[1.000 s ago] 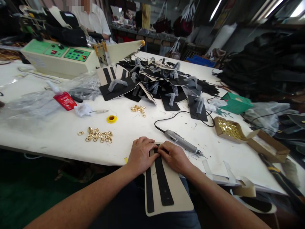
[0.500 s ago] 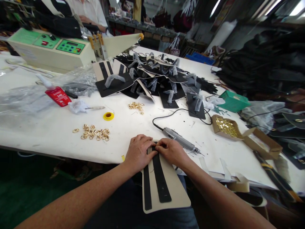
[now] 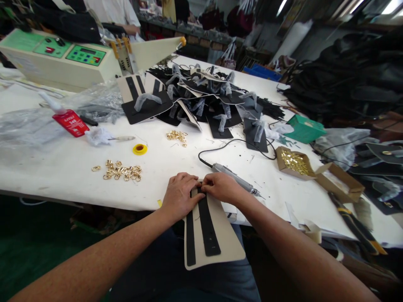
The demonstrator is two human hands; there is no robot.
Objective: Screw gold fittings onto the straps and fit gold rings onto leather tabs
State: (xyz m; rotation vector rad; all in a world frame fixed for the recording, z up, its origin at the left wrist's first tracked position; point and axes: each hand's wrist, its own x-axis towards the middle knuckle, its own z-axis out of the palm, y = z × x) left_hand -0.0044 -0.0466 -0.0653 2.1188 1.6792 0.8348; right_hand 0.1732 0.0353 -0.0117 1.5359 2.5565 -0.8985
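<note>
Hands (image 3: 181, 197) (image 3: 222, 187) gripping black strap (image 3: 207, 226) and beige panel (image 3: 224, 237), pinched spot hidden, person (image 3: 113, 12) cut off above

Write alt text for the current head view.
A person's left hand and right hand touch the far end of a beige panel bearing black strips. Beyond, a white table holds gold metal loops, a grey power tool and piled black pieces.

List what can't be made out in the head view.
Head view:
Anything pinched in the right hand: hidden by its grip.
Beige panel, far edge: partly behind the left hand.
Red bottle, small print: too small, blurred.
Co-worker, head: cut off by top edge.
</note>
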